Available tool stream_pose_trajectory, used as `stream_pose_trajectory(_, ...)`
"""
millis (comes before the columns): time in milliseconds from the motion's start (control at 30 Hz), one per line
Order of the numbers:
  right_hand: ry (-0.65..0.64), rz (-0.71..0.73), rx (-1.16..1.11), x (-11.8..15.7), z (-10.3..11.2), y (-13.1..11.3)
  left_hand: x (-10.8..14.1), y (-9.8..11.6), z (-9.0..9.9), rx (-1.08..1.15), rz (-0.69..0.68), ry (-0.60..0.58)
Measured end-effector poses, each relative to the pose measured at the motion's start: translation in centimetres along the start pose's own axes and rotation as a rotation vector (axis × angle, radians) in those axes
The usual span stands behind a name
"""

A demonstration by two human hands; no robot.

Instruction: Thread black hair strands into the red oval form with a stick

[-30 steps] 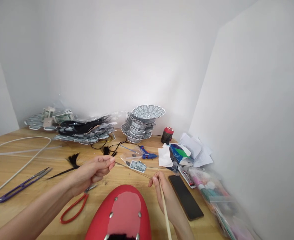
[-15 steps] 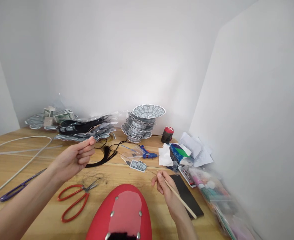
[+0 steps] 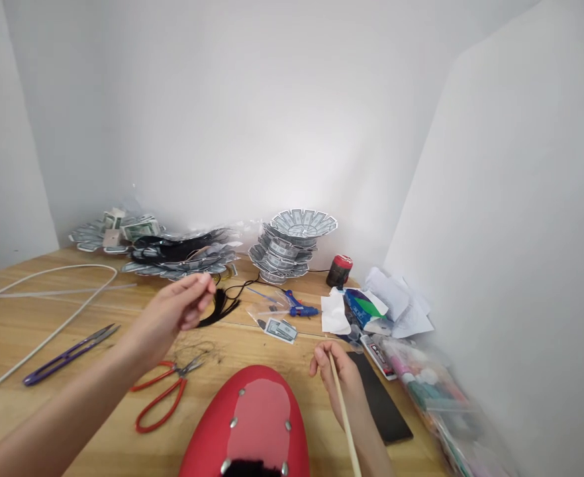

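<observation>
Gripping slim pale stick (image 3: 342, 411) with right hand (image 3: 348, 383), low over worktop (image 3: 316, 430) beside black smartphone (image 3: 385, 405). Pinching left hand (image 3: 180, 308) narrow near black hair tuft (image 3: 221, 307); cannot tell whether around anything.

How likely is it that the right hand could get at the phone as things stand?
Probably yes: the phone lies just beside the right hand with no object seen on top, though that hand holds a stick.
</observation>
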State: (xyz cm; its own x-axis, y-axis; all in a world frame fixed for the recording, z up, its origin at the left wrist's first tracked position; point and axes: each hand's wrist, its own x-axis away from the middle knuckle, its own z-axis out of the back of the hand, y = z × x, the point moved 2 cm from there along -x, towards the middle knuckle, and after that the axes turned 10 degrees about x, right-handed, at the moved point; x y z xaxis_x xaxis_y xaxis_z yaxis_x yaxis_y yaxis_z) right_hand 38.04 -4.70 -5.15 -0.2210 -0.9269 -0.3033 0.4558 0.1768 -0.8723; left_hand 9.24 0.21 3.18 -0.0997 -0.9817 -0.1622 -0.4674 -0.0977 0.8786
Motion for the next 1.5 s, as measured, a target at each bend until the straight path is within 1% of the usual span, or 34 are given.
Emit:
stream_pose_trajectory(67, -0.016, -0.001, 0.005, 0.2, -0.3, -0.1, 0.3, -1.4, -1.0, -0.069, 0.034, -0.042)
stream_pose_trajectory(167, -0.048, -0.012, -0.002, 0.4, -0.6, -0.1, 0.6, -2.9, -2.0, -0.152, 0.06, -0.094)
stream_pose_trajectory(267, -0.081, -0.015, 0.002, 0.5, -0.8, -0.4, 0.7, -3.2, -2.1, -0.209, 0.064, -0.124)
stream_pose_trajectory(333, -0.092, -0.001, 0.02, 0.4, -0.7, -0.8, 0.7, -2.5, -1.7, -0.229, 0.043, -0.112)
stream_pose_trajectory(467, -0.113, 0.046, 0.087, -0.6, -0.2, -2.0, 0.8, 0.2, -0.4, -0.244, -0.023, -0.049)
stream_pose_trajectory(567, -0.156, 0.076, 0.14, -2.2, -0.3, -2.8, 0.9, 1.6, 0.4, -0.249, -0.043, -0.021)
stream_pose_trajectory(667, -0.207, 0.097, 0.198, -4.6, -1.0, -3.0, 0.8, 2.1, 0.6, -0.247, -0.035, -0.02)
stream_pose_trajectory(800, -0.305, 0.074, 0.28, -8.2, -2.8, -2.8, 0.4, 2.5, 1.1, -0.223, -0.023, -0.018)
stream_pose_trajectory(933, -0.44, 0.031, 0.346, -10.6, -6.2, -2.5, 0.1, 3.5, 2.4, -0.173, -0.026, 0.026)
stream_pose_trajectory(1033, -0.557, 0.027, 0.372, -11.3, -9.5, -2.3, -0.2, 4.2, 3.5, -0.136, -0.036, 0.069)
stream_pose_trajectory(1133, -0.645, 0.044, 0.388, -11.5, -12.7, -2.3, -0.4, 4.6, 4.5, -0.121, -0.034, 0.095)
stream_pose_trajectory(1233, -0.718, 0.077, 0.406, -11.5, -15.0, -2.5, -0.7, 4.7, 5.1, -0.112, -0.016, 0.096)
stream_pose_trajectory(1300, -0.759, 0.104, 0.418, -11.4, -15.9, -2.6, -0.9, 4.6, 5.2, -0.101, 0.001, 0.089)
stream_pose_trajectory(1367, -0.774, 0.123, 0.425, -11.3, -16.2, -2.5, -1.2, 4.2, 5.1, -0.091, 0.019, 0.076)
stream_pose_trajectory(1433, -0.764, 0.125, 0.416, -11.4, -16.0, -2.1, -1.5, 3.8, 4.9, -0.086, 0.042, 0.063)
stream_pose_trajectory(1500, -0.729, 0.122, 0.395, -11.5, -15.4, -1.7, -2.0, 3.3, 4.6, -0.088, 0.069, 0.046)
